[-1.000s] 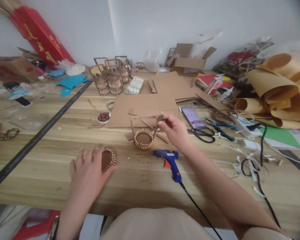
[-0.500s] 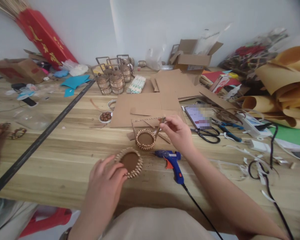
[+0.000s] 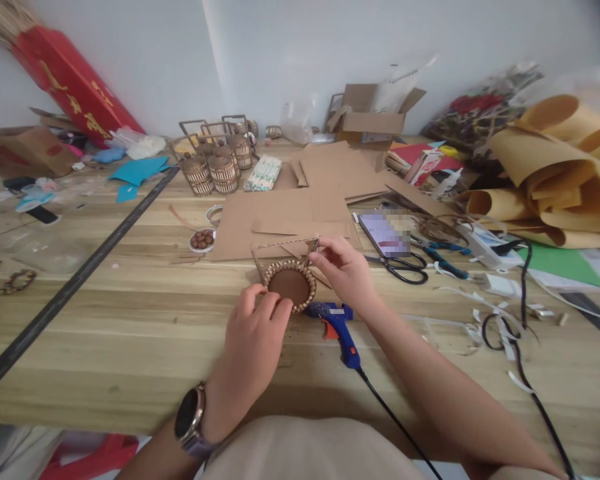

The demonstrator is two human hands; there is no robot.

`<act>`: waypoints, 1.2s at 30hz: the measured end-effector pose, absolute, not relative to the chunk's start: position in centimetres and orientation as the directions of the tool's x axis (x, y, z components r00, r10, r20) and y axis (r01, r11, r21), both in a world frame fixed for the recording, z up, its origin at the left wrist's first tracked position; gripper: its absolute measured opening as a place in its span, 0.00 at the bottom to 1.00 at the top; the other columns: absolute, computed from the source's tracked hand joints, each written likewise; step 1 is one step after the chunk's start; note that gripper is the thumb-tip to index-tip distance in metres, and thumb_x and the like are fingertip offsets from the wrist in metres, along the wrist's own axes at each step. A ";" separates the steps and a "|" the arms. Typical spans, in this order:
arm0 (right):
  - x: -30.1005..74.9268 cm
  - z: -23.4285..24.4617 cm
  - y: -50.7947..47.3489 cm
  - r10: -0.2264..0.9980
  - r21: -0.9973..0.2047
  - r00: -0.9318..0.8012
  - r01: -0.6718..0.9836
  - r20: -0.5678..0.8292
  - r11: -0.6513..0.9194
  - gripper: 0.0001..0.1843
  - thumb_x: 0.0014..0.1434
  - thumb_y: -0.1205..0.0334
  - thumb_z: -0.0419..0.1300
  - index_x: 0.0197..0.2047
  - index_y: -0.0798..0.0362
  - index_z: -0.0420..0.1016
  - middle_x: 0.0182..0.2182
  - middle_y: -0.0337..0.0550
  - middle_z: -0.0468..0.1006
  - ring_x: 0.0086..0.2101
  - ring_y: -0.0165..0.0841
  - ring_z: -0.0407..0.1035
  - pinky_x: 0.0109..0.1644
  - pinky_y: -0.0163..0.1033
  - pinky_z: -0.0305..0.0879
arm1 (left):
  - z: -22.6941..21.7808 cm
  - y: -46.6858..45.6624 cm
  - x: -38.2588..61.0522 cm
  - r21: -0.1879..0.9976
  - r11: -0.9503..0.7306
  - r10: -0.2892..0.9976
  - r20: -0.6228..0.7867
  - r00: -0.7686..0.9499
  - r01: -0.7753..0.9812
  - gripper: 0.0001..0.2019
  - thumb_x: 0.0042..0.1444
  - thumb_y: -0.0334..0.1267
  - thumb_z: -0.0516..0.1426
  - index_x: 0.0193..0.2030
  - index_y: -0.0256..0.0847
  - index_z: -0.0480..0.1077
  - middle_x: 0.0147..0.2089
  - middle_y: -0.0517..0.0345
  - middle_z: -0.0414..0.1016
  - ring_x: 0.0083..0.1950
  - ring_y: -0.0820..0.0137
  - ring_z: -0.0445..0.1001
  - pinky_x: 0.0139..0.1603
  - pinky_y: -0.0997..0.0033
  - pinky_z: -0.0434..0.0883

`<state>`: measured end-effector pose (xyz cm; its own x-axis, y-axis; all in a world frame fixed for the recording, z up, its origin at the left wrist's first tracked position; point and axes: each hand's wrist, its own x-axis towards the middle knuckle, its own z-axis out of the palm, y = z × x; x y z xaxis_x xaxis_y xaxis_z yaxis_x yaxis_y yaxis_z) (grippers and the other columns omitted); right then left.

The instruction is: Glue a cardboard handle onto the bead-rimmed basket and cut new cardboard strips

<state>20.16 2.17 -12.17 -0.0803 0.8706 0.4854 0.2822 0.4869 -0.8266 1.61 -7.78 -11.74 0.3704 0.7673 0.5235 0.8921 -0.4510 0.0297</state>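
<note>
My left hand [image 3: 254,337] grips a round brown lid [image 3: 291,285] ringed with small wooden sticks and holds it over the little basket, whose body is hidden beneath it. My right hand [image 3: 344,270] pinches the upper right corner of the basket's cardboard handle frame [image 3: 283,244]. A watch sits on my left wrist. A blue hot glue gun [image 3: 337,323] lies on the wooden table [image 3: 130,333] just right of the lid, its black cord running toward me.
Cardboard sheets [image 3: 280,213], a phone [image 3: 385,235], black scissors [image 3: 405,269] and blue pliers [image 3: 443,260] lie behind my hands. Finished stick baskets [image 3: 213,170] stand further back. A small dish of brown beads [image 3: 202,239], rolled kraft paper [image 3: 555,167], a cardboard box [image 3: 373,120] and cables [image 3: 510,333] are around.
My left hand picked the round lid up from the table at the left and carried it right, onto the small basket. My right hand stayed on the cardboard handle.
</note>
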 end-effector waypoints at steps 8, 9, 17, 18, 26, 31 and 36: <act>20.0 -12.0 2.1 0.882 -0.839 -0.123 0.272 0.455 0.471 0.10 0.61 0.58 0.61 0.45 0.47 0.78 0.39 0.42 0.78 0.32 0.32 0.70 0.40 0.41 0.69 | -11.7 -6.8 1.9 -0.032 -0.374 0.799 0.496 0.340 0.927 0.09 0.62 0.23 0.56 0.40 0.39 0.75 0.39 0.50 0.78 0.41 0.57 0.69 0.40 0.59 0.72; 20.0 -12.0 2.1 0.883 -0.839 -0.123 0.274 0.454 0.470 0.10 0.61 0.58 0.60 0.45 0.48 0.78 0.39 0.42 0.78 0.32 0.32 0.70 0.40 0.41 0.69 | -11.7 -6.7 2.0 -0.044 -0.365 0.809 0.479 0.340 0.930 0.10 0.61 0.23 0.55 0.41 0.39 0.75 0.39 0.51 0.78 0.40 0.58 0.70 0.38 0.59 0.72; 19.9 -11.9 2.2 0.899 -0.859 -0.128 0.264 0.418 0.438 0.09 0.62 0.58 0.58 0.43 0.49 0.76 0.35 0.41 0.77 0.33 0.32 0.70 0.40 0.41 0.68 | -11.7 -5.9 2.3 0.026 -0.317 0.884 0.371 0.285 0.948 0.14 0.61 0.19 0.52 0.44 0.39 0.73 0.43 0.50 0.76 0.42 0.60 0.75 0.40 0.62 0.75; 19.9 -12.0 2.3 0.904 -0.868 -0.130 0.250 0.408 0.428 0.09 0.62 0.58 0.58 0.44 0.50 0.76 0.35 0.41 0.76 0.33 0.32 0.70 0.40 0.42 0.68 | -11.8 -5.7 2.3 0.036 -0.320 0.885 0.369 0.285 0.947 0.14 0.61 0.19 0.51 0.44 0.39 0.73 0.44 0.50 0.76 0.42 0.60 0.75 0.41 0.62 0.75; 20.5 -14.5 2.5 0.912 -0.931 -0.228 0.057 0.340 0.361 0.39 0.57 0.51 0.67 0.67 0.44 0.57 0.54 0.51 0.74 0.41 0.34 0.72 0.42 0.42 0.70 | -14.0 -4.9 1.4 0.077 -0.424 0.762 0.569 0.309 0.902 0.10 0.66 0.25 0.53 0.48 0.37 0.72 0.46 0.48 0.75 0.44 0.60 0.76 0.43 0.62 0.77; 21.3 -15.8 2.2 0.895 -0.929 -0.355 0.147 0.270 0.339 0.40 0.54 0.54 0.71 0.67 0.44 0.60 0.56 0.50 0.75 0.54 0.41 0.71 0.52 0.47 0.68 | -14.9 -4.4 0.4 0.236 -0.495 0.689 0.693 0.213 0.836 0.11 0.65 0.27 0.56 0.53 0.40 0.68 0.52 0.46 0.69 0.44 0.65 0.75 0.44 0.64 0.77; 21.2 -16.2 2.4 0.907 -0.916 -0.346 0.231 0.238 0.328 0.32 0.55 0.60 0.69 0.61 0.47 0.67 0.54 0.49 0.78 0.52 0.40 0.73 0.52 0.47 0.69 | -16.1 -2.4 -2.0 0.625 -0.453 0.795 0.606 -0.029 0.636 0.32 0.54 0.40 0.69 0.62 0.42 0.60 0.59 0.41 0.66 0.57 0.55 0.71 0.51 0.55 0.76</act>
<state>21.22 2.37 -16.18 -0.3464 0.9074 0.2378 0.2305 0.3281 -0.9161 -1.98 -2.41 -16.07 -0.0289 0.7951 0.6058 0.6357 -0.4531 0.6250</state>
